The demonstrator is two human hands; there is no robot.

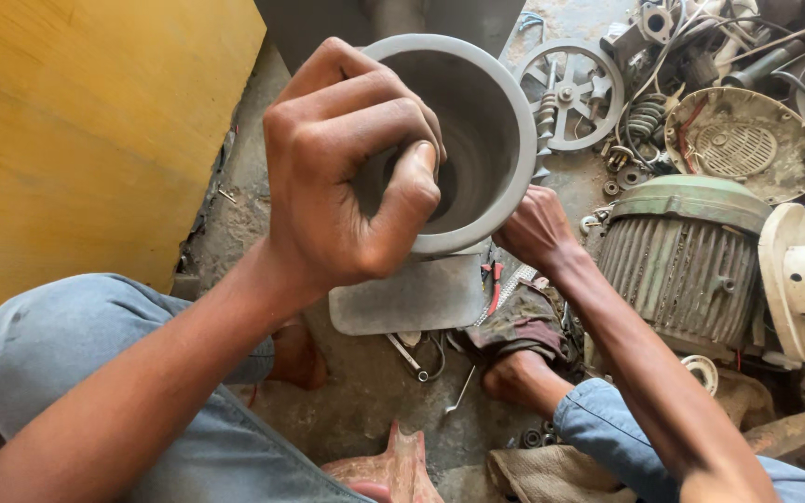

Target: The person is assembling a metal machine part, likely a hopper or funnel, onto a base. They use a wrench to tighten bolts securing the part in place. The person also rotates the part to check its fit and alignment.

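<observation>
We crouch over a grey cone-shaped housing (477, 121). Our left hand (347, 168) clamps its near rim, our right hand (538, 228) grips its underside. Right of it, a ribbed green motor (682, 261); beyond, a pulley wheel (570, 93).

Grey metal funnel-shaped housing (477, 140), open mouth tilted up, held upright w/ both hands, above floor.

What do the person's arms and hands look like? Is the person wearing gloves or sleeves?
No gloves: the left hand and the right hand are bare, with no rings, watch or bracelets showing. Both forearms are bare too, as far up as the picture shows, so no sleeves are in view. The fingers look dusty. Lower down, light blue denim trousers cover the knees.
</observation>
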